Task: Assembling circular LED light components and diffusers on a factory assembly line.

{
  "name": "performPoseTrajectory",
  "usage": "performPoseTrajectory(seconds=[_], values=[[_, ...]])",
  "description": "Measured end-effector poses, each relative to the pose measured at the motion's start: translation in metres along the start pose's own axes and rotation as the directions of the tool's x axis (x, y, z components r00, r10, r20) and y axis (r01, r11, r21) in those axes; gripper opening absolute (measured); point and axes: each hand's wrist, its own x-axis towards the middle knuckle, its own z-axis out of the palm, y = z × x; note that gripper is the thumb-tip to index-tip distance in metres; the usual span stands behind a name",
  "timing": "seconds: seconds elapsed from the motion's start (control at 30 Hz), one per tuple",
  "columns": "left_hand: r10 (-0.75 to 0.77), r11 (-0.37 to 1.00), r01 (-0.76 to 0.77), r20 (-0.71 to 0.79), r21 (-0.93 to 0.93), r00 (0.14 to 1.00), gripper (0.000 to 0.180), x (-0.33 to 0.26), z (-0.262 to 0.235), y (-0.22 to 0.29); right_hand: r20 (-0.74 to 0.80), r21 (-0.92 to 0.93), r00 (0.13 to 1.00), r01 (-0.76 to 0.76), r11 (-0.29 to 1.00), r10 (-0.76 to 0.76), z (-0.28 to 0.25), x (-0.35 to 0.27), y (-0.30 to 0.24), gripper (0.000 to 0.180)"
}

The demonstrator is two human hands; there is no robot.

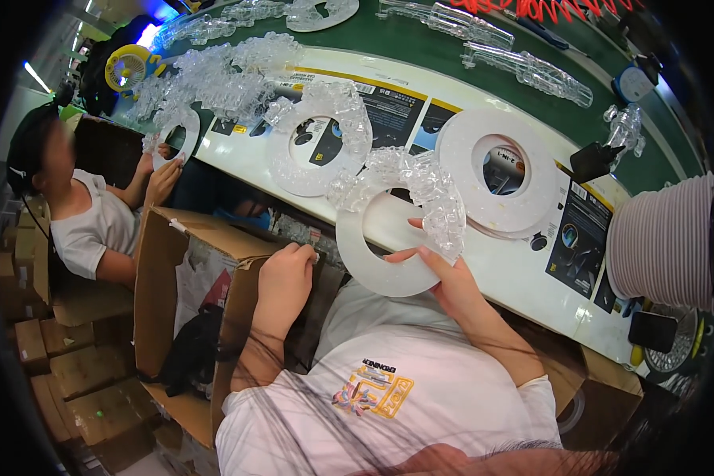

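Observation:
In my right hand [454,279] is a flat white ring [389,270], gripped at its lower right edge and tilted over the table's near side. Clear plastic pieces [444,214] are lined up along its upper and right part. My left hand [287,274] is apart from the ring, at the edge of a cardboard box [234,317]. Its fingers are curled together, and I cannot make out what is between them. Just beyond the held ring lies another white ring [293,170] bearing clear pieces. A stack of bare white rings [468,198] lies to the right.
Clear plastic parts [230,75] are heaped at the table's far left. A co-worker [95,206] at left holds a similar ring [184,135]. A large spool [662,242] stands at right. Long clear assemblies [527,73] lie on the green surface [420,67] behind.

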Motion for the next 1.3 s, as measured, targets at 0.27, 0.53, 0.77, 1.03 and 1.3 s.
performPoseTrajectory(seconds=[0.27,0.53,0.77,1.03,1.3], values=[[-0.024,1.0,0.024,-0.002,0.019,1.0,0.003,0.003,0.01,-0.011,0.06,0.126,0.997,0.033,0.991,-0.041,0.0,-0.008,-0.018,0.058],[-0.068,0.991,0.057,0.09,0.124,0.994,0.004,0.004,0.013,-0.012,0.242,0.202,0.958,0.108,0.974,-0.156,-0.009,-0.008,-0.02,0.059],[-0.068,0.998,0.068,0.089,0.004,0.994,0.012,0.001,0.027,-0.022,0.275,0.192,0.947,0.116,0.975,-0.167,-0.008,-0.008,-0.019,0.058],[-0.01,0.999,0.015,0.105,-0.045,0.994,0.012,0.007,0.03,-0.028,0.251,0.216,0.956,0.099,0.971,-0.154,-0.009,-0.01,-0.021,0.059],[-0.099,0.853,0.041,-0.085,-0.521,0.991,0.02,0.012,0.021,-0.019,0.268,0.246,0.951,0.09,0.965,-0.157,-0.006,-0.009,-0.031,0.066]])
